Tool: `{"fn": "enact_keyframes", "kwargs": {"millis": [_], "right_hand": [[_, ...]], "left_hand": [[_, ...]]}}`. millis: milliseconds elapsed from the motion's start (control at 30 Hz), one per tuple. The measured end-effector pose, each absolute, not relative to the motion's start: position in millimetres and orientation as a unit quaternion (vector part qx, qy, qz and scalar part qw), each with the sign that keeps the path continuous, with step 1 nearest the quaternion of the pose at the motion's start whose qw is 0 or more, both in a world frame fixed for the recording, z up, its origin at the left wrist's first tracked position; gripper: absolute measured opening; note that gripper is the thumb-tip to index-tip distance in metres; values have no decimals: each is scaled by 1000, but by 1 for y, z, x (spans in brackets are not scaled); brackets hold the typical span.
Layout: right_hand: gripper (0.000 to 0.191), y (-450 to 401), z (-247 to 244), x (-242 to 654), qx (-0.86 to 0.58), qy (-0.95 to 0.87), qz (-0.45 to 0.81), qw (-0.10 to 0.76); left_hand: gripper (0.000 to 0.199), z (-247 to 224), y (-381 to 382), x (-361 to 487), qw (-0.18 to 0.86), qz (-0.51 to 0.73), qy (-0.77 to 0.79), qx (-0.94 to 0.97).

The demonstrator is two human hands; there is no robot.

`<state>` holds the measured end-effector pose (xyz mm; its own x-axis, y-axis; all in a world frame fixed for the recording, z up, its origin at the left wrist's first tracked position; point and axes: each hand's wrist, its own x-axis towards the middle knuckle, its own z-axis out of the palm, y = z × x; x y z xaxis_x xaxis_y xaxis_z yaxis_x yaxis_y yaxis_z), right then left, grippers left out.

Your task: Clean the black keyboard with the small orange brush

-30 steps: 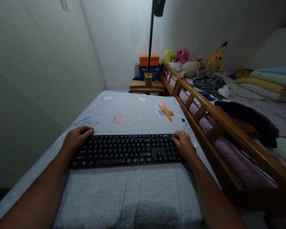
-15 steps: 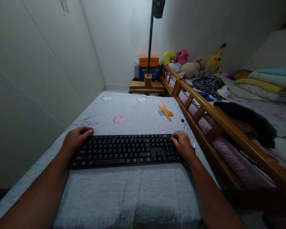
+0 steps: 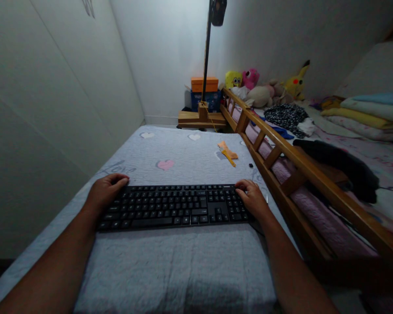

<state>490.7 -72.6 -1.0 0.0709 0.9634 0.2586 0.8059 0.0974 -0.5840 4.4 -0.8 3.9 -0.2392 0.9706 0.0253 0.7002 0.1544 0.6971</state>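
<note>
A black keyboard (image 3: pixel 180 206) lies flat across the pale blue quilted cover (image 3: pixel 170 266), its keys facing up. My left hand (image 3: pixel 106 188) is curled round its far left corner, thumb along the top edge. At the other end, my right hand (image 3: pixel 251 196) grips the right edge beside the number pad. The undersides of the fingers are hidden on both sides. Beyond the keyboard, to the right, a yellow-handled brush (image 3: pixel 229 158) rests on an orange cloth (image 3: pixel 227 148). A tiny black piece (image 3: pixel 250 165) lies nearer my right hand.
A wooden bed rail (image 3: pixel 281 146) runs along the right side, with clothes and plush toys beyond it. White cabinet doors (image 3: pixel 52 109) stand at the left. Behind the far edge is a wooden stand (image 3: pixel 201 117) with a dark pole, beside an orange box (image 3: pixel 204 83).
</note>
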Motion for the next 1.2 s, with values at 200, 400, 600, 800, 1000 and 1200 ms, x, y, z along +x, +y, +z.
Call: {"fn": "enact_keyframes", "kwargs": {"millis": [200, 400, 600, 800, 1000, 1200], "right_hand": [[10, -70, 1, 492, -663, -661, 148, 317], [11, -71, 15, 496, -651, -660, 207, 314], [14, -69, 22, 507, -646, -649, 259, 307], [16, -52, 22, 530, -670, -618, 219, 347], [17, -18, 11, 557, -718, -570, 146, 372], [25, 15, -5, 578, -747, -547, 91, 367]], "left_hand": [[46, 9, -3, 8, 213, 304, 726, 579], [48, 8, -1, 7, 217, 304, 723, 581], [50, 6, 0, 4, 217, 295, 723, 586], [47, 7, -1, 6, 216, 304, 722, 582], [49, 7, -1, 6, 219, 302, 726, 578], [49, 11, -2, 9, 229, 304, 734, 562]]}}
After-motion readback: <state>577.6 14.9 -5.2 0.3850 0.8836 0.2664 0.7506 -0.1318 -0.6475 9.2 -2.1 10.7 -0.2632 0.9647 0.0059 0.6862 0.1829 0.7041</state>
